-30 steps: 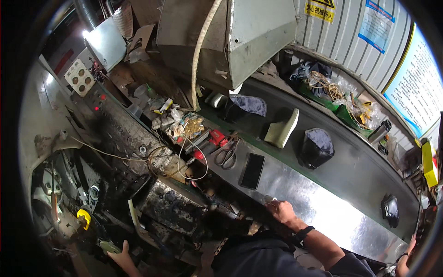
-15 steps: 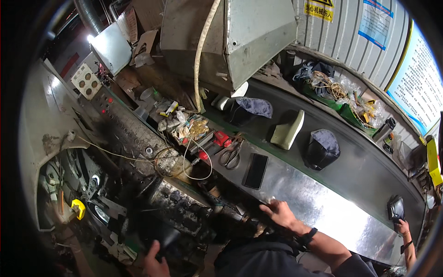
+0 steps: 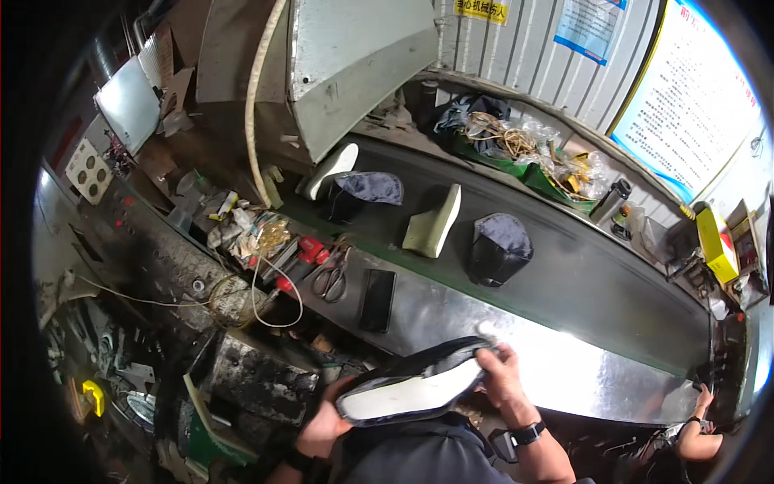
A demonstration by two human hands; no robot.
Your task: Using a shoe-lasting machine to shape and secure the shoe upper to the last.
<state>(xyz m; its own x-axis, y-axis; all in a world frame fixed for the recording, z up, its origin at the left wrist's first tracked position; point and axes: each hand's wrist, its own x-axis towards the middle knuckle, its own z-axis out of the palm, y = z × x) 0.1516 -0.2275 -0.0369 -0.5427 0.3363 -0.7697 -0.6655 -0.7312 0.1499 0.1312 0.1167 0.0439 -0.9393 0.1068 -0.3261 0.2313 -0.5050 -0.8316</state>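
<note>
In front of my body I hold a dark shoe upper [image 3: 423, 359] tilted on its side, its white flat underside [image 3: 411, 393] facing me. My left hand [image 3: 321, 423] is closed round its left end. At the other end, my right hand [image 3: 501, 375] grips the black edge with thumb and fingers. Just beyond that hand, a small white scrap [image 3: 486, 329] is on the shiny metal ledge [image 3: 564, 367]. A dark phone [image 3: 377, 300] lies on the ledge, and scissors [image 3: 330, 284] lie left of it.
A dark conveyor belt [image 3: 597, 278] carries a black lined upper [image 3: 502, 250], another lined upper [image 3: 367, 194], a pale shoe last [image 3: 431, 226] and another pale last [image 3: 332, 171]. A grey metal hood [image 3: 347, 81] overhangs it. At far right is another person's hand [image 3: 705, 397]; machinery [image 3: 262, 375] stands left.
Both my hands have come together in front of me, now holding the shoe upper. My view has swung right. The other person's hand no longer shows the black item.
</note>
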